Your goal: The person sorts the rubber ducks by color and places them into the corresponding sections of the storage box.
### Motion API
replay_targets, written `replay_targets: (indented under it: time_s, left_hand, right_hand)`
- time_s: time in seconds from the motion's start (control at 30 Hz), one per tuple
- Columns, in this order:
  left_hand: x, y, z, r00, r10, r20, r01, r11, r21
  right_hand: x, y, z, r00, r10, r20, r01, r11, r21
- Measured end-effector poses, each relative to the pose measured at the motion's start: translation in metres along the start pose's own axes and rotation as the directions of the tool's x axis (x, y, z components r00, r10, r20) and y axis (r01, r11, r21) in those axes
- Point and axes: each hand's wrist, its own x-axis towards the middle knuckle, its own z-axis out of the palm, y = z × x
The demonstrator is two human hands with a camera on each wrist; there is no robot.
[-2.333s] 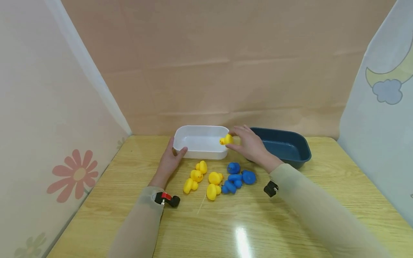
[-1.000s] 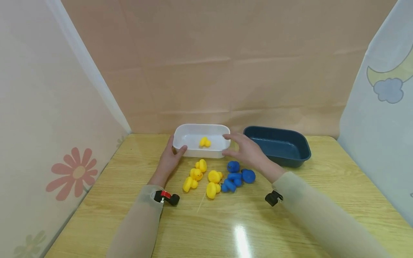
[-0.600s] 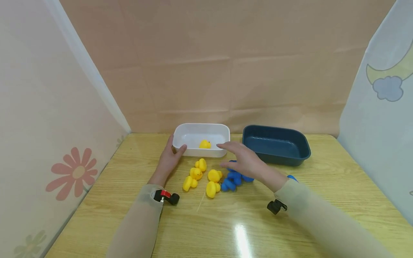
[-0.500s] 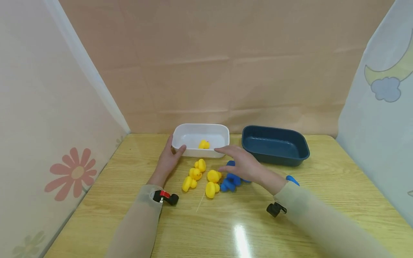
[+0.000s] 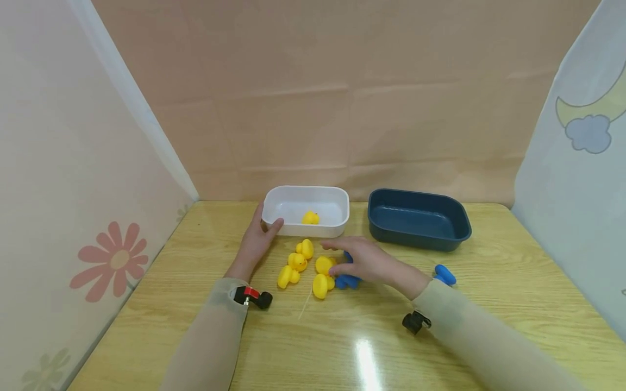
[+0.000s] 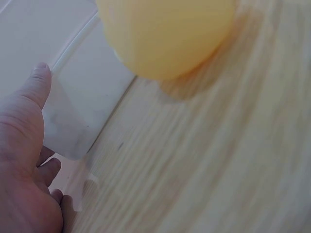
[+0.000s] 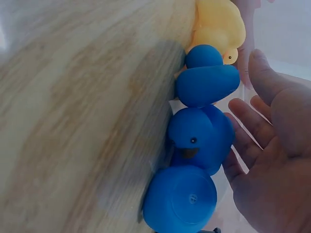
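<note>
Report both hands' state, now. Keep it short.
Left hand: closed, holding the white container at its left end.
Right hand: open, holding nothing, close to the blue ducks.

You've got even, fairly bright light in the head view, with one hard white streak of glare blazing off the near part of the table (image 5: pixel 293 347) and a soft shadow lying beneath your right sleeve (image 5: pixel 484 331). Over to your left wrist: dimmer, hazy, that yellow toy (image 6: pixel 167 39) looming smooth and out of focus, a soft-edged shadow beside it, the wood grain smeared. Your right wrist gives you crisper blue ducks (image 7: pixel 201 138), a pale, washed-out upper right, and a glint at the left edge!
</note>
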Motion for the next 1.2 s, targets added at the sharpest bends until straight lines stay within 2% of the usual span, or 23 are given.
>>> replay_targets:
  time_s: [0.27,0.7,1.2]
  left_hand:
    - [0.0,0.001,0.0,1.0,-0.023,0.002,0.023,1.0,-0.003]
    - [-0.001,0.002,0.0,0.999,-0.038,0.007,0.038,0.999,0.001]
    - [-0.002,0.003,0.0,1.0,-0.01,0.005,0.009,1.0,0.013]
  right_hand:
    - [0.004,0.004,0.003,0.999,-0.016,0.032,0.016,1.0,-0.005]
    - [0.008,0.008,0.003,0.993,0.048,0.104,-0.046,0.999,-0.02]
    - [0.014,0.012,0.003,0.988,0.063,0.138,-0.064,0.998,-0.002]
